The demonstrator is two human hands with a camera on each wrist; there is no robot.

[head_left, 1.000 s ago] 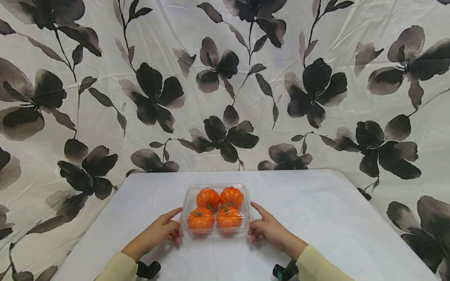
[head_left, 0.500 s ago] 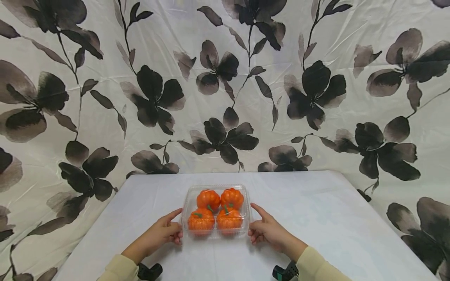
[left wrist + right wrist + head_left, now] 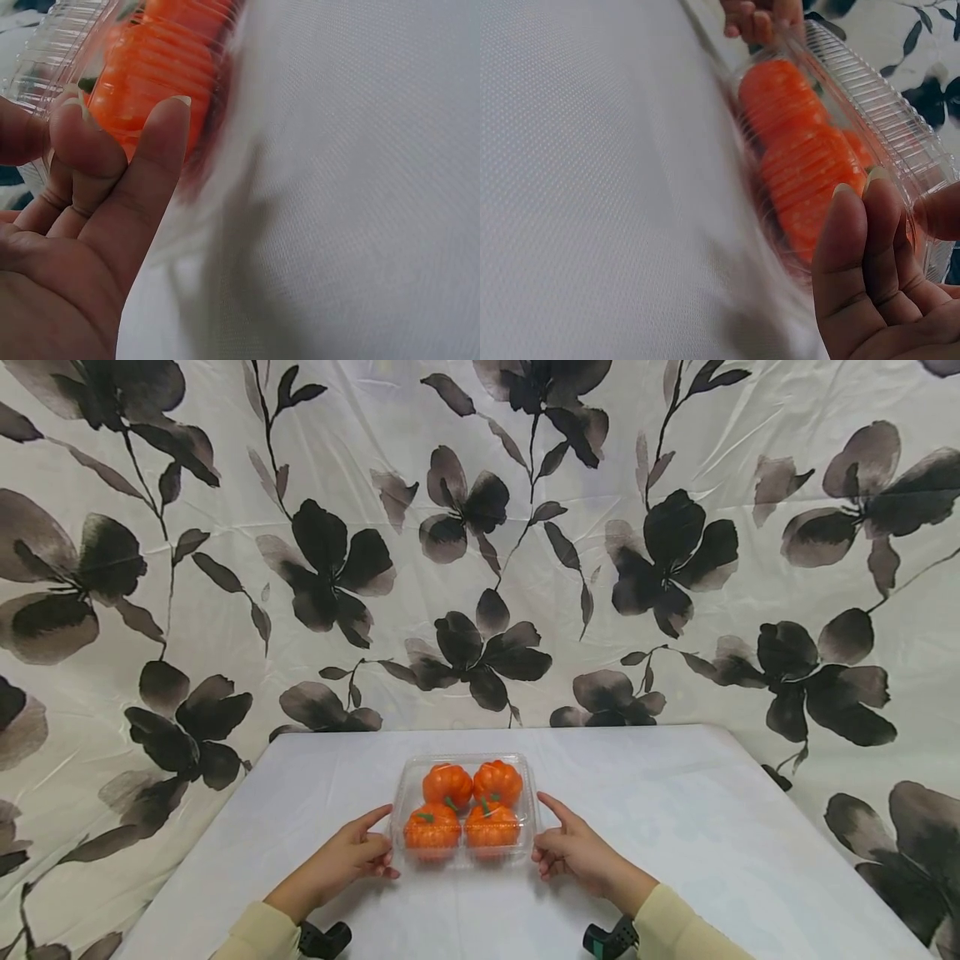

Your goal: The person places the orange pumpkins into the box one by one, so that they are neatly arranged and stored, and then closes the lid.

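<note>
A clear plastic clamshell container [image 3: 461, 760], with a ribbed rim, lies on the white table, holding several small orange pumpkins [image 3: 497, 782] with green stems. My left hand [image 3: 348, 853] is at its left side, index finger stretched along the edge. The left wrist view shows the thumb and a curled finger at the container's rim [image 3: 56, 56]. On the opposite side, my right hand [image 3: 573, 850] mirrors this, index finger pointing forward. Its thumb and bent fingers pinch the rim [image 3: 885, 112] in the right wrist view. Fingers partly cover the pumpkins there.
A white cloth covers the table [image 3: 637, 802]. Behind it hangs a pale curtain [image 3: 555, 568] printed with dark flowers. Black bands [image 3: 324, 939] sit on both wrists, below pale yellow sleeves [image 3: 258, 933].
The container and both hands have shifted slightly to the right since half a second ago. The lower fingers of my left hand have spread a little.
</note>
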